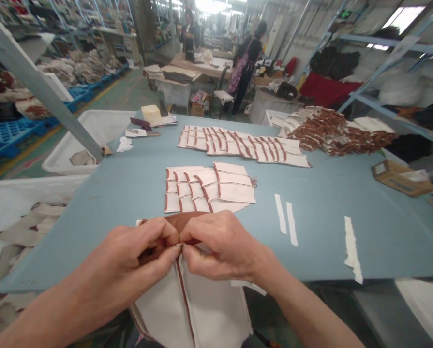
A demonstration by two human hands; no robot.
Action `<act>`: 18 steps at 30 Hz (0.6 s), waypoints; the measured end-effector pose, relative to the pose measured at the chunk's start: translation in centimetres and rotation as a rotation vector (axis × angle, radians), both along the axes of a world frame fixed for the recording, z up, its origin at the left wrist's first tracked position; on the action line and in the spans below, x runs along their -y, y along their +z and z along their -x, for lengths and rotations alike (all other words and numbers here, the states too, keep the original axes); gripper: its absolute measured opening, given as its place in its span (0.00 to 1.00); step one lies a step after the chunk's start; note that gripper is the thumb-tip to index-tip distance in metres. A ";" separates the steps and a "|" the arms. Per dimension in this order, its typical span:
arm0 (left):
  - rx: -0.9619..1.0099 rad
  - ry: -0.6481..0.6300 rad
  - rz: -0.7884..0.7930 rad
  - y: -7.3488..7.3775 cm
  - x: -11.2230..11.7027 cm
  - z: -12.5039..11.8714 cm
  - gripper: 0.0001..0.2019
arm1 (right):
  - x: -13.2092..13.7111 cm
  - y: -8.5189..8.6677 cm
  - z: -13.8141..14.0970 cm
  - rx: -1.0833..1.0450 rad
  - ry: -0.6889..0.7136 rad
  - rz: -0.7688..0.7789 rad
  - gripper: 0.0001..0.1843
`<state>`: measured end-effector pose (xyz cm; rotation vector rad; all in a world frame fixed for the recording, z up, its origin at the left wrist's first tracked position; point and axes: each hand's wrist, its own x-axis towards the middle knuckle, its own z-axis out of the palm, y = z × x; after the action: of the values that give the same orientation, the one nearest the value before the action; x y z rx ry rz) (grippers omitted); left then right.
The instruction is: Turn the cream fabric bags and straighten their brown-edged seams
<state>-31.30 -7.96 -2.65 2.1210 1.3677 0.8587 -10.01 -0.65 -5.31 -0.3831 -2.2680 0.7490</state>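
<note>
A cream fabric piece (216,309) with brown piping down its middle seam hangs over the near table edge. At the top of that seam, my left hand (147,251) pinches the edge between thumb and forefinger. My right hand (219,246) pinches the same edge, its fingertips touching those of the left. A brown band (189,220) shows behind the fingers. Just beyond lies an overlapping stack of cream panels (234,183) with brown trim. What exactly sits between the fingertips is partly hidden.
A longer row of cream panels (238,145) lies farther back on the blue table (129,193). Pale strips (291,222) rest at right. Piled pieces (332,128) and a cardboard box (401,176) stand at far right. White bins (89,121) flank the left. Two people work beyond.
</note>
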 end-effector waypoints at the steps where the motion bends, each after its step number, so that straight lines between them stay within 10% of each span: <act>1: 0.009 0.011 0.042 0.1 0.0 -0.2 0.10 | 0.1 0.0 -0.1 0.016 -0.014 -0.051 0.08; 6: -0.036 0.067 0.151 -0.3 0.3 -0.9 0.11 | 0.5 0.0 -0.3 0.056 -0.098 -0.169 0.10; 11: -0.122 0.102 0.021 -1.4 1.0 -1.0 0.09 | 1.0 -0.7 0.2 0.013 -0.141 0.029 0.07; 18: -0.172 0.086 0.079 0.2 0.7 -1.0 0.10 | 1.0 -1.3 0.7 0.079 -0.106 0.018 0.05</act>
<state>-30.28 -8.68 -2.42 2.1291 1.5632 0.6557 -10.66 -1.67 -6.63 -0.5458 -2.2952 0.7111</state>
